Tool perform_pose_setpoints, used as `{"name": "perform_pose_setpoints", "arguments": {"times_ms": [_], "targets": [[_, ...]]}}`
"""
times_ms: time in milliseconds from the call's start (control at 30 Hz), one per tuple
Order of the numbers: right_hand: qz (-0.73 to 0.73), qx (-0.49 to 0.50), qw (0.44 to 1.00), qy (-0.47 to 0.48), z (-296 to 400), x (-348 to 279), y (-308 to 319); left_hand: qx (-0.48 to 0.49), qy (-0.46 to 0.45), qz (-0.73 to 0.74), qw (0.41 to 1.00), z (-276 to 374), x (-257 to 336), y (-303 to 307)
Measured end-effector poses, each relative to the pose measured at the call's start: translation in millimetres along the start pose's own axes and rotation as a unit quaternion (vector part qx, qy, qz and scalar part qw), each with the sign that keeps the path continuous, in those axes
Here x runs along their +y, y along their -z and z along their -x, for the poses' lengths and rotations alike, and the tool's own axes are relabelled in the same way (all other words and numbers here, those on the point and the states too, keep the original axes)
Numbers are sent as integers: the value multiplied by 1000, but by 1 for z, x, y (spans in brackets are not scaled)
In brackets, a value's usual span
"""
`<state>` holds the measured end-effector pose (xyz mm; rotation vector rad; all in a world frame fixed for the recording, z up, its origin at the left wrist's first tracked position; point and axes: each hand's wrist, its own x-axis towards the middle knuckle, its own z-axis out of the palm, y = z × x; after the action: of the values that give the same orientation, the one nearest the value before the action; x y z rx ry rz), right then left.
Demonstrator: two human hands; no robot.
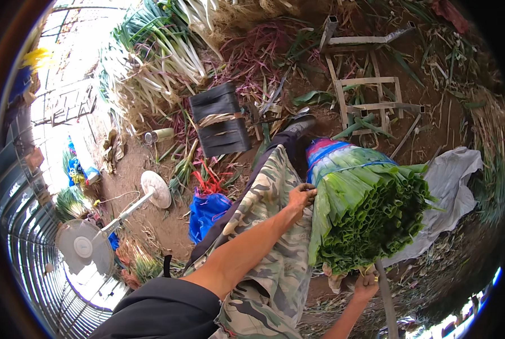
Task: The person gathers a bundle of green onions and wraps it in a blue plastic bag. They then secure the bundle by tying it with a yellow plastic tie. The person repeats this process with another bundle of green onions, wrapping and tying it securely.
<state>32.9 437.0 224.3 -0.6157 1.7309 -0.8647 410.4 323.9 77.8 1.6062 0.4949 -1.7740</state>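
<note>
A large bundle of green onions [362, 212] lies before me, its cut hollow leaf ends facing the lower right. Blue and pink plastic wrapping [329, 153] covers its far end, and a blue string runs around the leaves. My left hand [303, 195] touches the bundle's left side with bent fingers; whether they grip anything is not clear. Below the leaf ends, my right hand [366, 283] has its fingers closed on a thin yellow strip [367, 269], with more yellow around one finger. A camouflage cloth [273, 237] covers my lap beside the bundle.
Loose long onions [163, 72] are piled at the upper left. A black-wrapped block [220, 120], a metal frame [362, 93] and plant scraps lie on the dirt floor. A white fan [83, 247] and a blue bag [210, 214] are at left; a pale sack [451, 190] lies right of the bundle.
</note>
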Motion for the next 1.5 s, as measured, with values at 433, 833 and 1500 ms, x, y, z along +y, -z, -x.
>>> {"name": "perform_pose_setpoints", "arguments": {"times_ms": [433,833,1500], "targets": [[-406,310,840,-183,17,-33,-91,46,-52,-127,989,6,30,-3],[-236,96,967,-18,43,-142,-120,-55,-7,-235,970,163,70,-21],[-426,299,835,-181,167,-88,-178,-149,-120,-589,785,12,135,-2]]}}
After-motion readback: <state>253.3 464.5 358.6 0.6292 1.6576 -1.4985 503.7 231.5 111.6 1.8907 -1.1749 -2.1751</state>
